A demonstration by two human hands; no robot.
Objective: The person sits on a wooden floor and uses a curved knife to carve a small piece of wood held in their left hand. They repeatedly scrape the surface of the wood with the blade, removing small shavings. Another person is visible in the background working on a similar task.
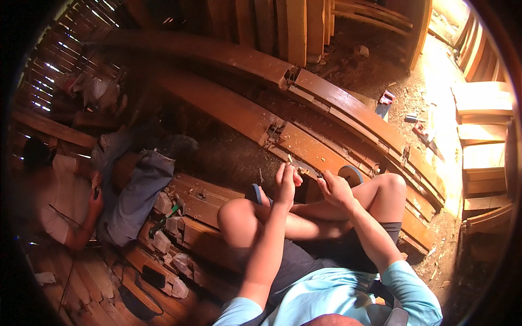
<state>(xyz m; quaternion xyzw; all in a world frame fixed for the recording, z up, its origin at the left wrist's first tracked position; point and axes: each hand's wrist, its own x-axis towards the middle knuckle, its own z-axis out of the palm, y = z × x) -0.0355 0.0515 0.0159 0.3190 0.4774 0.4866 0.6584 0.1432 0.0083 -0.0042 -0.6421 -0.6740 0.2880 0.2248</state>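
I sit with knees drawn up beside long brown wooden beams (326,152). My left hand (286,183) is raised, fingers pinched on one end of a thin dark strip (305,169) that looks like a blade or band. My right hand (334,188) grips its other end, just above the beam's edge. Both hands hover in front of my knees, close to a metal bracket (273,133) joining two beams. My blue sandals (350,175) rest against the wood.
Another person (76,201) lies on the left on planks, holding something small. Broken pale stone pieces (168,239) and a green-handled tool (163,219) lie beside a plank. Red tools (387,99) sit on the sawdust floor at right. Stacked boards (484,136) stand far right.
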